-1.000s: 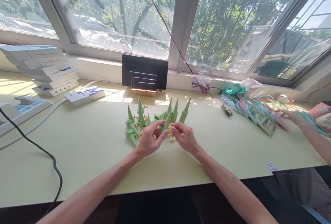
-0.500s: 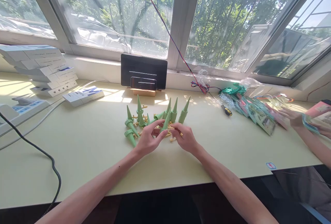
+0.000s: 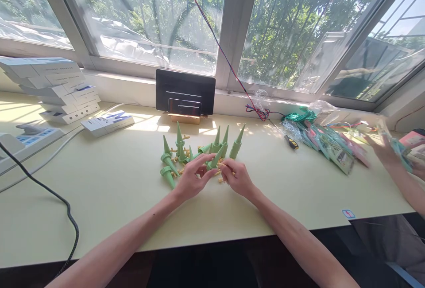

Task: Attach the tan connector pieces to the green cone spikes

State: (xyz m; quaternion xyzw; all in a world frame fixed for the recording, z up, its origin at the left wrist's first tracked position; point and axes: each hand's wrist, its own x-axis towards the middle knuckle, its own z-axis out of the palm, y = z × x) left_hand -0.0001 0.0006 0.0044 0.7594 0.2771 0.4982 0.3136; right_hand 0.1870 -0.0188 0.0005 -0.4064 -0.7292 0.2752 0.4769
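A green cone-shaped watering spike [image 3: 216,158] is gripped between the thumb and fingers of my left hand [image 3: 194,176], its tip leaning up and to the right. My right hand [image 3: 238,176] is closed in a pinch at the spike's collar end, on a small yellow plastic valve [image 3: 220,166] that the fingers partly cover. Around my hands stand and lie several more green spikes, among them one upright spike [image 3: 237,142] on the right and one lying spike [image 3: 168,176] on the left. Small yellow valves [image 3: 185,137] are scattered between them.
Behind the spikes stand a dark tablet [image 3: 185,87] and a phone [image 3: 184,107]. White boxes [image 3: 66,88] and a power strip [image 3: 40,139] are at left. To the right lie a yellow-black cutter [image 3: 291,142], bagged packets [image 3: 335,148] and a co-worker's hand [image 3: 385,148].
The spike in my left hand has tilted to the right. My right fingers have drawn together against its collar end. The co-worker's hand has lifted a clear bag on the right.
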